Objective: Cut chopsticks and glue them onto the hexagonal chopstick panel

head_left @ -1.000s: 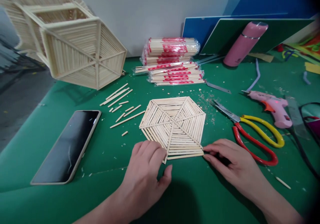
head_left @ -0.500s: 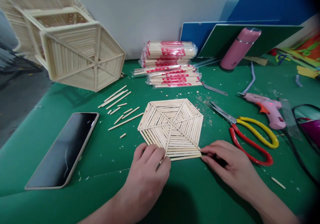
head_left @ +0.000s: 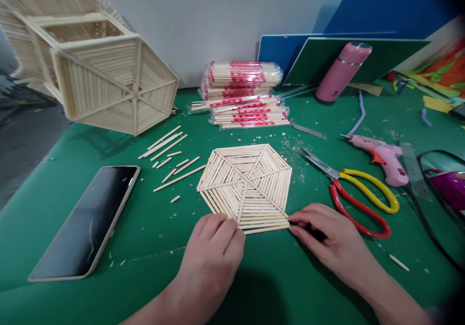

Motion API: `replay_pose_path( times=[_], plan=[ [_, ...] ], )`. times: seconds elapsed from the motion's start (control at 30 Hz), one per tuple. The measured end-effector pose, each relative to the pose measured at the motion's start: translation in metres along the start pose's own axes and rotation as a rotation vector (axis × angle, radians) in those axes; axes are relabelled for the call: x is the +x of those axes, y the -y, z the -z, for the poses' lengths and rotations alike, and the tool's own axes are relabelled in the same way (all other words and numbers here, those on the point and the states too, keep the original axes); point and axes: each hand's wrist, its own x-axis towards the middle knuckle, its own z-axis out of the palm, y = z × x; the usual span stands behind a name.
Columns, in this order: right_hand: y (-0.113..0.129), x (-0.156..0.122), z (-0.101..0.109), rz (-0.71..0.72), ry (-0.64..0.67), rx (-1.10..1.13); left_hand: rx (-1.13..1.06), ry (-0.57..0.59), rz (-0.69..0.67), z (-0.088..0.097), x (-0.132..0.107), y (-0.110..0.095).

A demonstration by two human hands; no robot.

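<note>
Hexagonal stick panel (head_left: 247,184) pinched at near-right corner by right hand (head_left: 323,233); left hand (head_left: 216,255) curled over near-left corner, grip cannot be told. Panel lies flat on green table (head_left: 152,296). Loose sticks (head_left: 179,178) left of it; scissors (head_left: 336,173) right, glue gun (head_left: 381,154) farther.

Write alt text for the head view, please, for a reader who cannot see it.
A person's left hand and right hand touch the near corners of a hexagonal panel of wooden sticks on a green table. A smartphone lies to its left, scissors and a glue gun to its right.
</note>
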Motion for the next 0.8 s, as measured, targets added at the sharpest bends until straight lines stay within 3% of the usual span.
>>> replay_pose_path(
  times=[0.4,0.8],
  plan=[
    [0.0000,0.0001,0.0000,-0.009,-0.004,-0.004,0.028,0.011,0.032,0.0003,0.0025,-0.0042],
    [0.0000,-0.0006,0.0006,-0.007,-0.004,0.000,-0.012,-0.065,0.055,-0.0002,0.0055,-0.0039]
  ],
)
